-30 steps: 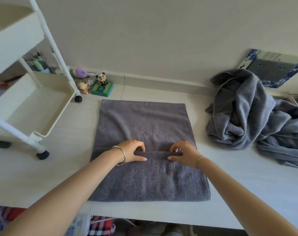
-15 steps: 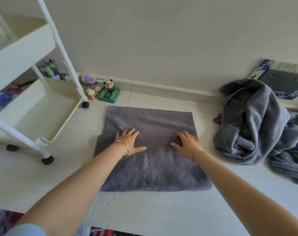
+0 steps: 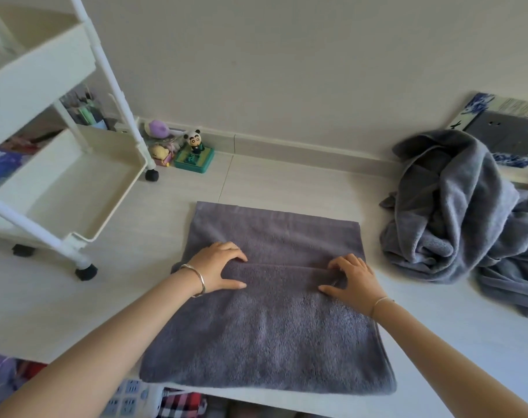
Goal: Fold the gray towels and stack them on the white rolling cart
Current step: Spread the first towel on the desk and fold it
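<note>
A gray towel (image 3: 265, 336) lies flat on the white surface in front of me, its near layer folded up to an edge that runs across its middle. My left hand (image 3: 216, 268) grips that folded edge at the left, fingers curled over it and thumb below. At the right end of the same edge my right hand (image 3: 354, 280) pinches it in the same way. A heap of unfolded gray towels (image 3: 455, 218) sits at the right. The white rolling cart (image 3: 60, 188) stands at the left, and no towels show on its lower tray.
Small toys, among them a panda figure on a green box (image 3: 194, 155), stand by the wall behind the cart's wheel (image 3: 151, 175). A blue-patterned board (image 3: 510, 128) leans on the wall at the far right. A power strip (image 3: 130, 396) lies below the surface's near edge.
Half a second ago both hands lay flat and pressed the towel. Now their fingers curl around the folded edge again.
</note>
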